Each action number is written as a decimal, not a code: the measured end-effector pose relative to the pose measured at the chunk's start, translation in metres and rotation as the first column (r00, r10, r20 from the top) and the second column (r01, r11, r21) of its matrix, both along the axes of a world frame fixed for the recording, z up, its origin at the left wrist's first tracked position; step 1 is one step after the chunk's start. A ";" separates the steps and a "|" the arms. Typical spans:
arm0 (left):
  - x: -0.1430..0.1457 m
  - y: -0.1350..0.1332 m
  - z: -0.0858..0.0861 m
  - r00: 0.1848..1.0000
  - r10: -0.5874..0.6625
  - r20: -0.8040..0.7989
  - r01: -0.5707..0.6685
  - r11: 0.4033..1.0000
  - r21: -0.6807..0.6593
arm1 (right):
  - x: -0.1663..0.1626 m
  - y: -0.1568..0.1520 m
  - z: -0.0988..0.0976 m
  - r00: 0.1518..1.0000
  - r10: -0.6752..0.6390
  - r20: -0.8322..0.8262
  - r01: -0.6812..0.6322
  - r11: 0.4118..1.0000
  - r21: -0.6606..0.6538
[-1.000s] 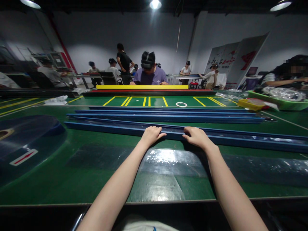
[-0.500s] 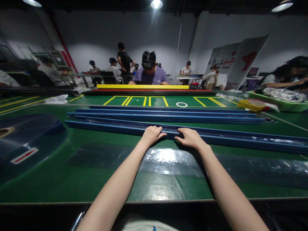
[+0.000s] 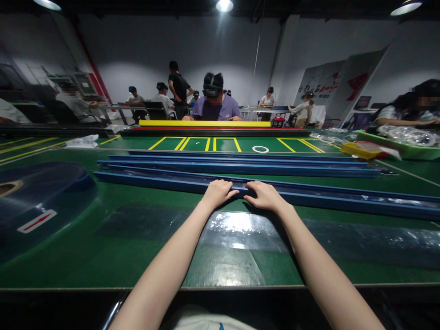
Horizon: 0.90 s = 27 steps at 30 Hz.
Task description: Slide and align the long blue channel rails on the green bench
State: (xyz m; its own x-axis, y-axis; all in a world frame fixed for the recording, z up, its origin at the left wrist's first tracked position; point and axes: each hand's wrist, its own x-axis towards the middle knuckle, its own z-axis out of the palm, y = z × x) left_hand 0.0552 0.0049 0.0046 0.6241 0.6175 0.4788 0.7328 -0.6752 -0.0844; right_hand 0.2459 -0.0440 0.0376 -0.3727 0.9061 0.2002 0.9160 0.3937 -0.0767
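Observation:
A long blue channel-shaped strip (image 3: 337, 198) lies at a slight slant across the green table. My left hand (image 3: 219, 193) grips its near wall around the middle, thumb on the near side and fingers curled over into the channel. Close beside it on the right, my right hand (image 3: 263, 195) grips the same strip in the same way. Clear film shows inside the channel. Nearer to me, a wide strip of clear film (image 3: 151, 224) lies flat under my forearms. Just behind the held strip lie more blue channel strips (image 3: 240, 168).
A large roll of clear film (image 3: 44, 188) with a red arrow label sits at the left. Yellow (image 3: 206, 123), red and black bars lie along the far side, where a person in purple sits. A green tray (image 3: 405, 145) and a yellow tray (image 3: 360, 150) stand at the right.
My right hand has slid a little to the left along the blue strip, closer to my left hand. The left hand stays in place.

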 end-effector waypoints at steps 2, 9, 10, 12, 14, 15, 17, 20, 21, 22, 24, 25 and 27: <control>0.000 0.000 0.001 1.000 0.001 -0.011 -0.001 1.000 -0.002 | -0.002 0.001 0.001 1.000 0.023 -0.005 -0.023 1.000 -0.002; 0.000 -0.001 0.001 1.000 -0.004 -0.013 0.004 1.000 -0.002 | -0.011 0.005 0.001 0.999 0.050 0.017 -0.050 0.999 -0.006; 0.000 -0.002 0.001 1.000 -0.005 -0.013 0.005 1.000 -0.002 | -0.011 0.006 0.001 0.999 0.051 0.019 -0.051 0.999 -0.003; 0.000 -0.002 0.001 1.000 -0.007 -0.012 0.007 1.000 -0.003 | -0.009 0.006 0.000 0.999 0.047 0.014 -0.047 0.999 0.005; 0.000 -0.002 0.002 1.000 -0.009 -0.006 0.009 1.000 -0.004 | -0.006 0.006 0.000 1.000 0.029 0.006 -0.029 1.000 0.005; 0.000 -0.002 0.001 1.000 -0.009 -0.003 0.009 1.000 -0.003 | -0.004 0.006 0.000 1.000 0.017 0.002 -0.017 1.000 0.002; 0.000 -0.002 0.001 1.000 -0.009 0.002 0.009 1.000 0.002 | 0.000 0.004 0.001 1.000 -0.009 -0.003 0.009 1.000 -0.007; 0.000 -0.001 0.000 1.000 -0.018 0.015 0.018 1.000 0.006 | 0.005 0.001 0.002 0.999 -0.037 0.003 0.037 0.999 -0.015; 0.000 -0.001 -0.001 0.999 -0.022 0.023 0.022 1.000 0.005 | 0.006 0.000 0.002 0.999 -0.043 0.005 0.043 0.999 -0.016; -0.001 -0.001 -0.001 0.999 -0.026 0.032 0.026 1.000 0.003 | 0.007 0.000 0.002 0.999 -0.048 0.006 0.048 0.999 -0.017; -0.001 -0.002 0.000 0.998 -0.030 0.047 0.030 1.000 -0.001 | 0.009 -0.002 0.003 0.998 -0.057 0.007 0.057 0.998 -0.022; -0.001 -0.002 0.000 0.998 -0.031 0.052 0.031 1.000 -0.002 | 0.010 -0.002 0.003 0.998 -0.063 0.008 0.063 0.998 -0.024; -0.001 -0.002 0.000 0.998 -0.030 0.053 0.030 1.000 -0.003 | 0.011 -0.003 0.003 0.997 -0.072 0.010 0.072 0.997 -0.024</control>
